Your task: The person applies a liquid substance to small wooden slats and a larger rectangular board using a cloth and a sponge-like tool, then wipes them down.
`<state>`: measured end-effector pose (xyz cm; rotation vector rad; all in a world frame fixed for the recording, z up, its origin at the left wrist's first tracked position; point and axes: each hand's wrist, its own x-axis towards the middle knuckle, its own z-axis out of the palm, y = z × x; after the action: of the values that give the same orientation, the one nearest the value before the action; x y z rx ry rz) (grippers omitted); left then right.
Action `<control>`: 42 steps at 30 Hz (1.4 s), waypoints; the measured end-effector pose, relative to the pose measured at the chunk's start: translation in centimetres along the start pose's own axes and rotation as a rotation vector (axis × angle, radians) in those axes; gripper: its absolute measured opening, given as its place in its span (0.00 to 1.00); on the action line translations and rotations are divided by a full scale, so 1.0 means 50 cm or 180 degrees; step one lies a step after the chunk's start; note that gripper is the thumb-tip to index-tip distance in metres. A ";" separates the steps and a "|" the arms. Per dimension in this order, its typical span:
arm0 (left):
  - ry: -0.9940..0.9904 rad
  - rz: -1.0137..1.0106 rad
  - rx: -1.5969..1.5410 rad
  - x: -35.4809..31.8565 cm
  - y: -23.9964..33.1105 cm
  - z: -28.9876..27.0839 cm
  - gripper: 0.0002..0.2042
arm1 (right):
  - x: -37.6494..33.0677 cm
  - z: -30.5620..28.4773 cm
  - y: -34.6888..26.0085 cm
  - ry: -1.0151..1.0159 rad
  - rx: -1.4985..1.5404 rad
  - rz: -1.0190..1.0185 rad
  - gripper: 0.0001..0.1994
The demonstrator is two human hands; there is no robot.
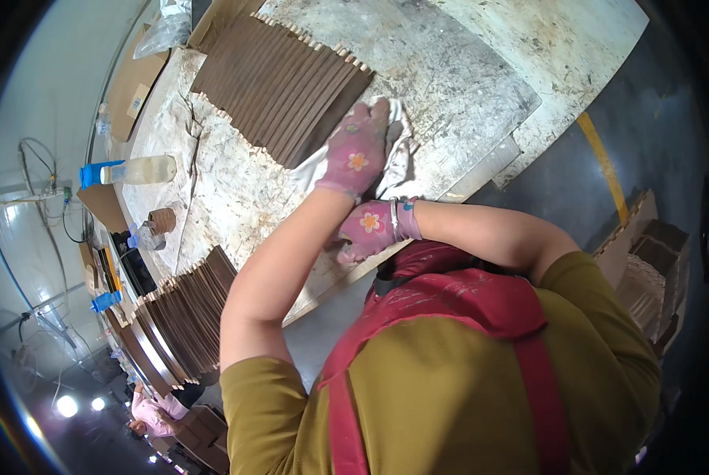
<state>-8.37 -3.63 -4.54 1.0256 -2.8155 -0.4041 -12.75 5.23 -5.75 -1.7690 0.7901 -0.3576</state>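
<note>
My left hand (358, 154), in a pink flowered glove, presses on a white cloth (402, 150) bunched around and under it. Its fingers are closed over the cloth, next to the near side of a row of brown wooden strips (283, 87). The strips lie tightly side by side, with pale pegs sticking out at their ends. Just below the left wrist, at the table's near edge, is my right hand (370, 231) in a matching glove. Its fingers are curled, and whatever they may hold is hidden. A bracelet circles the right wrist.
The worktable (449, 87) is white and stained. On its left are a bottle (144, 170), a brown roll (162, 220) and a cardboard box (136, 87). More brown strips (184, 317) stand stacked at lower left. A cardboard carton (647, 269) stands at right; a person (152, 412) is far off.
</note>
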 end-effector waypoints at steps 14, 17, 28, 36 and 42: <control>0.0841 0.0619 -0.1769 0.278 0.063 -0.153 0.28 | 0.027 0.021 0.018 0.0645 0.0716 -0.0759 0.08; -0.0324 0.0829 -0.1736 0.208 0.038 -0.138 0.25 | 0.017 0.017 0.023 0.0640 0.0349 -0.0670 0.13; -0.0166 0.0490 -0.0552 0.159 0.040 -0.009 0.26 | 0.048 0.059 0.035 0.1090 0.0366 -0.1257 0.11; 0.0740 -0.0588 -0.1543 -0.081 -0.001 -0.204 0.25 | -0.112 -0.150 0.086 0.2480 0.2507 0.0253 0.18; 0.0010 -0.0788 -0.0564 -0.226 0.016 -0.052 0.42 | -0.185 -0.195 0.131 0.3117 0.2658 -0.0435 0.17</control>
<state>0.31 3.69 -2.02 1.3342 -2.5983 -0.6628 -27.49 3.24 -7.14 -0.7844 0.9678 -1.4722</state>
